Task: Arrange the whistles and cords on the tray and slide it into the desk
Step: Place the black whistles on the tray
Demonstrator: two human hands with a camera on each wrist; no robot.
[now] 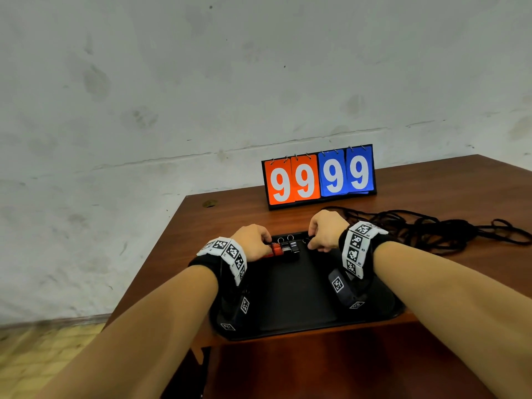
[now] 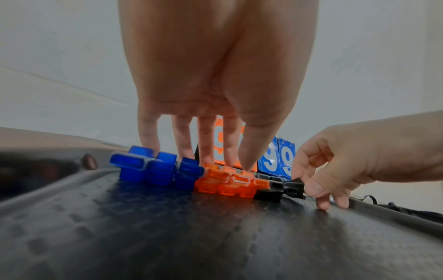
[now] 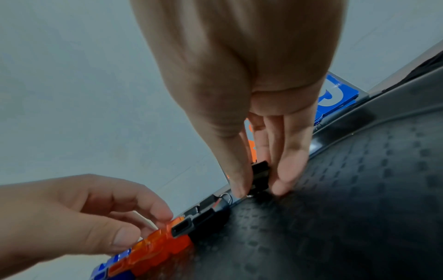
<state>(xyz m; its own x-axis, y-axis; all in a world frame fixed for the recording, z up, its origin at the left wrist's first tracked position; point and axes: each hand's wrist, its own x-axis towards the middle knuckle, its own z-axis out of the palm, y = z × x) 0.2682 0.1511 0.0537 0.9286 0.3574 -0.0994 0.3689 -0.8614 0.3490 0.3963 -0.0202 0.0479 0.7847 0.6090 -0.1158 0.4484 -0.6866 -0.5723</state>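
A black textured tray (image 1: 302, 298) lies on the brown desk (image 1: 431, 185). Along its far rim stands a row of whistles: blue (image 2: 148, 168), orange (image 2: 227, 183), then black (image 2: 271, 189). My left hand (image 1: 266, 243) reaches down onto the row, thumb and fingertips on the orange whistles (image 3: 158, 244). My right hand (image 3: 258, 187) pinches one black whistle (image 3: 260, 174) between thumb and fingers at the right end of the row, just above the tray. Metal key rings (image 1: 285, 239) show behind the whistles. A tangle of black cords (image 1: 431, 228) lies on the desk, right of the tray.
A flip scoreboard (image 1: 319, 177) reading 99 99 stands behind the tray, in front of the grey wall. The desk's left edge runs close to the tray, with tiled floor (image 1: 43, 355) below. Most of the tray's near surface (image 2: 215, 236) is bare.
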